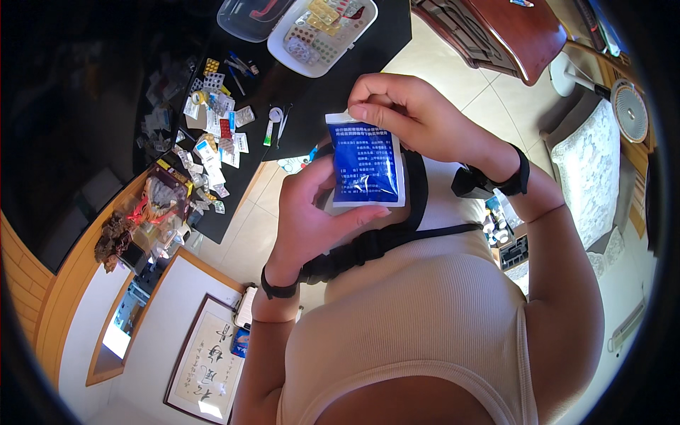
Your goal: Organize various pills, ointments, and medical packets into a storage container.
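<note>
In front of my torso I hold a blue sachet with white edges (365, 164), its printed face turned up to the camera. My right hand (409, 114) pinches its top edge between thumb and bent fingers. At the lower left, my left hand (313, 207) supports the sachet, with the thumb along the bottom edge and the fingers partly behind it. Past my hands, a white plastic box (280, 57) stands with its clear lid (247, 21) swung back, holding several blister packs (311, 40).
The black table (313, 111) carries scattered blister packs and paper slips (215, 127), pens (239, 71), tweezers (283, 125) and a small tube (268, 133). A carved wooden chest (510, 37) stands at the upper right, near a white fan (630, 110) and a covered sofa (581, 159).
</note>
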A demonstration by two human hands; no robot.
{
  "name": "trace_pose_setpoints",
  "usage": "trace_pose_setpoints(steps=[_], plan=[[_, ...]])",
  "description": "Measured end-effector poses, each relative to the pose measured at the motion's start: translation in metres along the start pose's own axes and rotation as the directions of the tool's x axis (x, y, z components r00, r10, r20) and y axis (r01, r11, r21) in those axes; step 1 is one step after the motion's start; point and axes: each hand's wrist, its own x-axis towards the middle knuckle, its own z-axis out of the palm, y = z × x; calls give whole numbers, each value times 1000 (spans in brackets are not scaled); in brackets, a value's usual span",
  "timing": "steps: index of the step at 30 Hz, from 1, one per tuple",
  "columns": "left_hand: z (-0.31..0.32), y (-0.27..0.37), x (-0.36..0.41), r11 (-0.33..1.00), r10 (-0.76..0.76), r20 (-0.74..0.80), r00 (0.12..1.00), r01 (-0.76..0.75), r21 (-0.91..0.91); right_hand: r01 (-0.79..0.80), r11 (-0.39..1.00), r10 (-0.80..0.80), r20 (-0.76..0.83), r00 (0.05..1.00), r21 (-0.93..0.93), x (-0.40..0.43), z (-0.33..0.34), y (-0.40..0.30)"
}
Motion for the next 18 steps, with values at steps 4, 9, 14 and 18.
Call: trace_pose_setpoints(steps=[4,9,14,18], plan=[[-2,-1,1,1000,17,13,1000,-17,15,-41,999,42,45,998,-20,2,-2,-4],[-1,-5,7,947,298,-168,940,-270,173,-102,994,102,2,995,26,5,-4,-7],[-10,-3,15,612,593,-11,805,-441,656,-108,993,110,-44,993,49,5,-2,-11],[-8,2,16,513,608,46,793,-436,740,-218,971,223,-39,974,102,6,-6,-21]])
